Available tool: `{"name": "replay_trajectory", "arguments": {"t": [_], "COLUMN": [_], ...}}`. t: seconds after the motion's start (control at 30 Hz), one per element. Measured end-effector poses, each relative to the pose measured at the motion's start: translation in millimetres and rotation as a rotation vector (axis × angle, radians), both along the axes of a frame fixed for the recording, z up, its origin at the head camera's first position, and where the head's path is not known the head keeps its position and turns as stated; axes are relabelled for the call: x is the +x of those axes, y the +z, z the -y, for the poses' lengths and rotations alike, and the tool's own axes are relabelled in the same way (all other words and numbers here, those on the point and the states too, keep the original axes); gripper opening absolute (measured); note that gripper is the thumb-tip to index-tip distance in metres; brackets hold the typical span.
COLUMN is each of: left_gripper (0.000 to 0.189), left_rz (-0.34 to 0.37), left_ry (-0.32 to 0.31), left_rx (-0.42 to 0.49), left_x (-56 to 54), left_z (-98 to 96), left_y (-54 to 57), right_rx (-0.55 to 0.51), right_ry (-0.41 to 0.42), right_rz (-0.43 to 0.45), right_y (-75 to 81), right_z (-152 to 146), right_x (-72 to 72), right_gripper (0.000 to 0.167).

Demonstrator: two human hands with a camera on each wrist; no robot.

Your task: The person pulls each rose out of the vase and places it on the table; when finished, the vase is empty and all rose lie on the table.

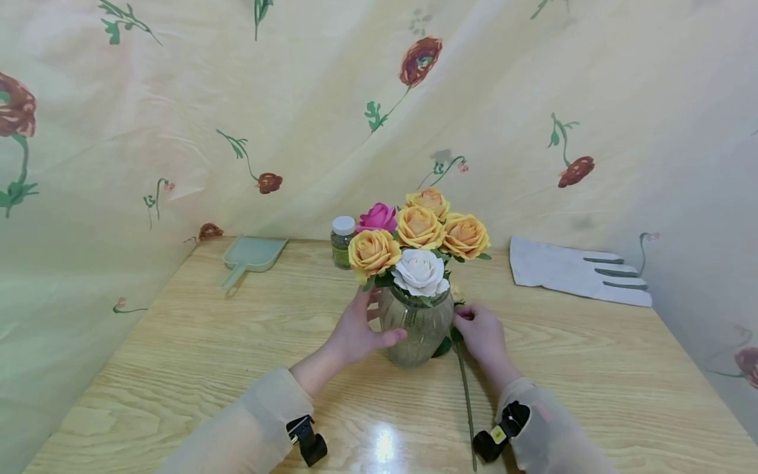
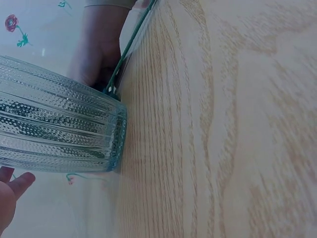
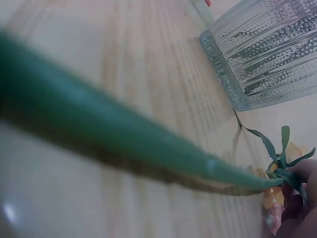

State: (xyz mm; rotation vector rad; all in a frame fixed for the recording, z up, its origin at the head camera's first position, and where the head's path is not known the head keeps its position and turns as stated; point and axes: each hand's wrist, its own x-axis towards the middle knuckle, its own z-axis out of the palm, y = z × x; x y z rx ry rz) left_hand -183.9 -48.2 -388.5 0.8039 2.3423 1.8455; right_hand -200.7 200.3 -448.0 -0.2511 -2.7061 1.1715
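Note:
A ribbed clear glass vase (image 1: 414, 336) stands upright on the wooden table. In it are several yellow-orange roses (image 1: 419, 227), a magenta rose (image 1: 379, 217) and a white rose (image 1: 420, 272). My left hand (image 1: 355, 332) holds the vase's left side, thumb across the front, some fingers hidden behind it. Right of the vase, my right hand (image 1: 482, 332) pinches a green stem (image 1: 465, 388) just below its flower head. That stem slants toward the table's near edge. In the right wrist view, orange petals (image 3: 293, 151) show partly behind the fingers.
A small jar (image 1: 341, 243) with a white lid stands behind the vase, to the left. Farther left lies a pale green dustpan (image 1: 254, 253). A grey-white glove-shaped cloth (image 1: 568, 270) lies at the back right. Floral fabric (image 1: 320, 118) hangs behind the table.

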Motion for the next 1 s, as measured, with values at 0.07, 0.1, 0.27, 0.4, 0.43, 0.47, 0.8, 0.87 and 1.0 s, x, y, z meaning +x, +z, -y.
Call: {"name": "replay_trajectory", "arguments": {"t": [0.07, 0.1, 0.27, 0.4, 0.43, 0.47, 0.8, 0.87, 1.0], "left_gripper": [0.093, 0.094, 0.097, 0.097, 0.097, 0.097, 0.095, 0.095, 0.095], "left_rz": [-0.003, -0.003, 0.001, 0.016, 0.019, 0.020, -0.014, -0.028, -0.059], "left_ry": [-0.012, -0.018, -0.023, -0.017, -0.017, -0.020, -0.037, -0.037, -0.047], "left_rx": [0.020, 0.030, 0.052, 0.052, 0.053, 0.053, 0.063, 0.053, 0.040], "left_x": [-0.3, -0.6, -1.0, -0.1, 0.0, -0.2, -3.4, -3.9, -5.1], "left_z": [-0.3, -0.5, -2.1, -2.1, -1.9, -1.8, -0.1, 0.0, -0.4], "left_y": [-1.1, -1.8, -3.6, -3.2, -3.0, -3.0, -5.9, -6.1, -6.7], "right_rx": [0.012, 0.019, 0.037, -0.011, -0.030, -0.049, -0.118, -0.160, -0.294], "right_ry": [0.001, 0.003, 0.016, 0.019, 0.018, 0.016, -0.001, -0.008, -0.011], "right_rz": [0.015, 0.024, 0.041, 0.041, 0.042, 0.040, -0.019, -0.039, -0.096], "right_y": [1.1, 1.8, 3.2, 3.1, 2.9, 3.3, 33.3, 43.2, 61.6], "right_z": [1, 1, 2, 1, 1, 0, -8, -8, -4], "right_x": [-0.2, -0.2, 0.1, 1.1, 1.6, 2.4, 10.9, 13.2, 18.9], "right_gripper": [0.021, 0.021, 0.020, 0.021, 0.021, 0.022, 0.029, 0.032, 0.039]}}
